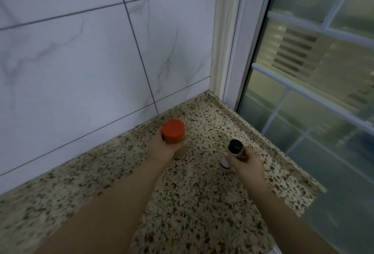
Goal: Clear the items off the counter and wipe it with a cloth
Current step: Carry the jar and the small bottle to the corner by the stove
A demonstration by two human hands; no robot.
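Observation:
A jar with an orange-red lid (173,130) stands near the back corner of the speckled granite counter (202,203). My left hand (164,148) grips it, fingers wrapped round its body below the lid. To its right a small bottle with a black cap (234,146) is upright, and my right hand (247,162) holds it around the middle. Most of each container's body is hidden by my fingers. No cloth is in view.
A white marble-tiled wall (91,61) closes the counter's far side. A white window frame (228,41) and glass panes (313,92) run along the right edge, where a raised granite lip (263,142) borders the counter.

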